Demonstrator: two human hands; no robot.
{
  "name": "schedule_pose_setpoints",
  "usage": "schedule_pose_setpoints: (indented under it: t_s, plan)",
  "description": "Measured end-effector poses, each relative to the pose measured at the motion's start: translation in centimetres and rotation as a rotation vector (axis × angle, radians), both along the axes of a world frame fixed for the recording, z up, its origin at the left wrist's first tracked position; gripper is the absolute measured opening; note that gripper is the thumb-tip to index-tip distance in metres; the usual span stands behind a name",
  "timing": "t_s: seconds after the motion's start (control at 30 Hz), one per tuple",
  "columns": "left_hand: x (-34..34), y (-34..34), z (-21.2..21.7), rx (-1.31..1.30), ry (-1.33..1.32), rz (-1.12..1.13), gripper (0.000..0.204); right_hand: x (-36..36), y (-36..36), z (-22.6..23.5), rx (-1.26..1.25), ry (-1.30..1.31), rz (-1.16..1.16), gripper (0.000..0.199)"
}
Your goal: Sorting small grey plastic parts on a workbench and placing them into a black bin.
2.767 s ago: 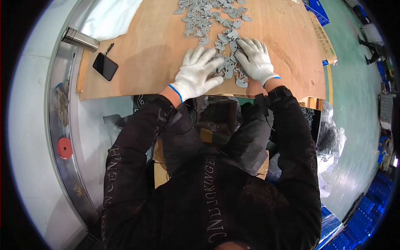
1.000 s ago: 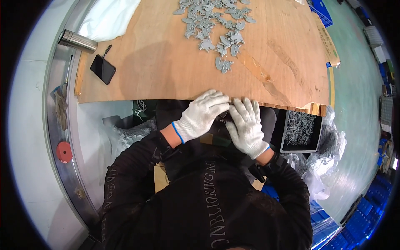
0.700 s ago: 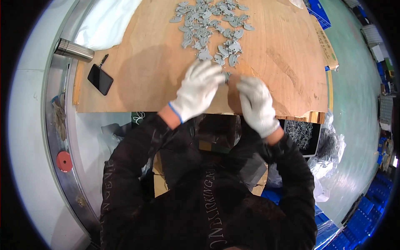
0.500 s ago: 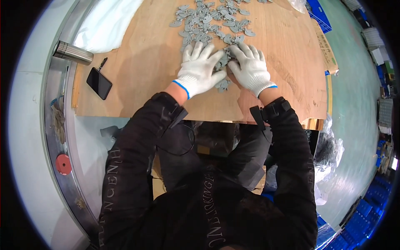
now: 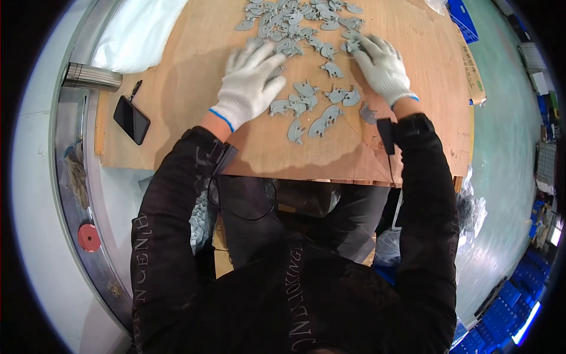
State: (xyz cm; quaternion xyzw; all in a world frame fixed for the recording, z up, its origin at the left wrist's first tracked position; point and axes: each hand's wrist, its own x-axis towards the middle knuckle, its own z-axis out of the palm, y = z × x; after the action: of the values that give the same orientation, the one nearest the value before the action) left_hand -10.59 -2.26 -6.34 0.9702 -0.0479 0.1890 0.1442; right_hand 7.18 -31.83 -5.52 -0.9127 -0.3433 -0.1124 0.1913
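we spread both gloved hands flat on the wooden surface. our left hand lies with a wide grip over grey parts at 12 o'clock, our right hand likewise at 1 o'clock, holding nothing. a phone sits at 10 o'clock.

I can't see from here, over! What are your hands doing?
Left hand and right hand flat, open on grey metal pieces. Pieces scattered over wooden board. Phone lies aside, clear.
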Motion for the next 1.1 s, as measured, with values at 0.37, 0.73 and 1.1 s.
schedule_pose_setpoints:
  t_s: [0.37,0.73,1.1]
  plan:
    - [-3.8,0.1,1.0,-0.116,-0.02,-0.004,0.052,-10.8,-4.1,0.6,0.059,0.142,-0.011,0.052]
    - [-5.9,-2.7,2.8,-0.065,0.019,-0.246,0.052,-14.3,-2.3,1.9,0.015,0.21,0.248,0.055]
    - [-3.9,0.3,0.6,0.003,0.039,-0.079,0.047,-8.5,-0.5,0.3,-0.071,0.1,0.242,0.052]
